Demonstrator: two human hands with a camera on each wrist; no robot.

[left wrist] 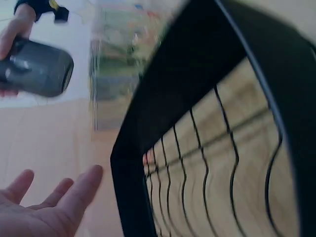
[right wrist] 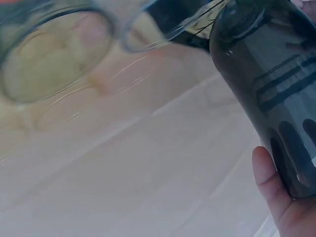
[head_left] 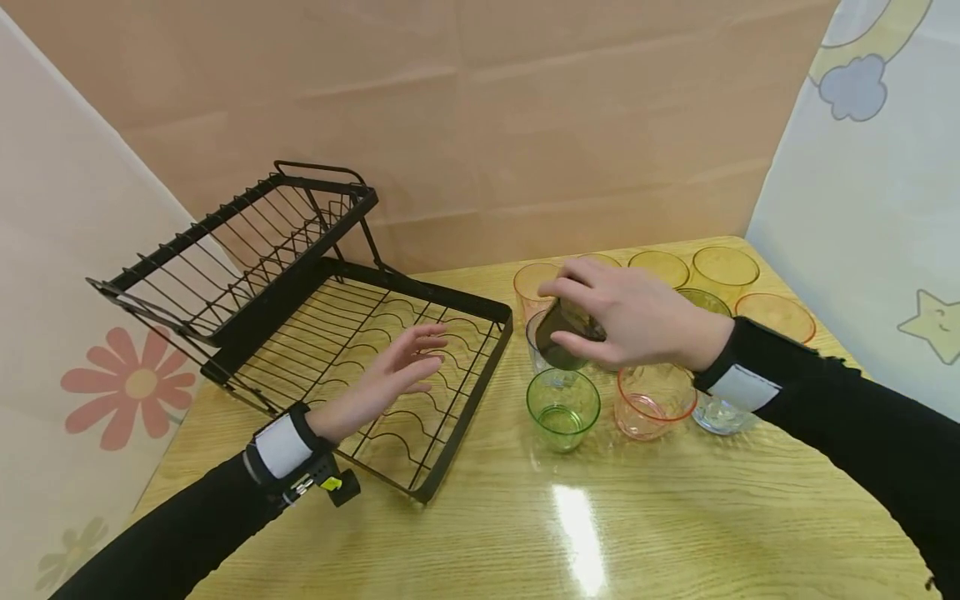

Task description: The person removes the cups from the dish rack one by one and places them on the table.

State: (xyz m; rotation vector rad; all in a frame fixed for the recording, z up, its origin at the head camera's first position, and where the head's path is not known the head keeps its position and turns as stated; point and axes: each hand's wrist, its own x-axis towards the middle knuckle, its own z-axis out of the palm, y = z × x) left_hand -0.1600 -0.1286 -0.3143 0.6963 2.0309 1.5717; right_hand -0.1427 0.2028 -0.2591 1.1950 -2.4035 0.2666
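My right hand (head_left: 630, 312) grips a dark grey, see-through drinking glass (head_left: 555, 346), fingers on one side and thumb on the other. The glass is tilted and held over the near rows of glasses. In the right wrist view the dark glass (right wrist: 266, 89) fills the upper right, with the thumb along its side. My left hand (head_left: 390, 379) holds nothing; its fingers are spread and lightly bent above the black wire dish rack (head_left: 471, 408). In the left wrist view the left hand (left wrist: 44, 212) is beside the rack's dark rim (left wrist: 129, 182).
A green glass (head_left: 562, 417), a pink glass with a red rim (head_left: 652, 408) and a pale blue glass (head_left: 722, 417) stand at the front right. Behind them are several yellow and orange glasses (head_left: 723, 267). The rack's upper tier (head_left: 300, 267) rises at the left.
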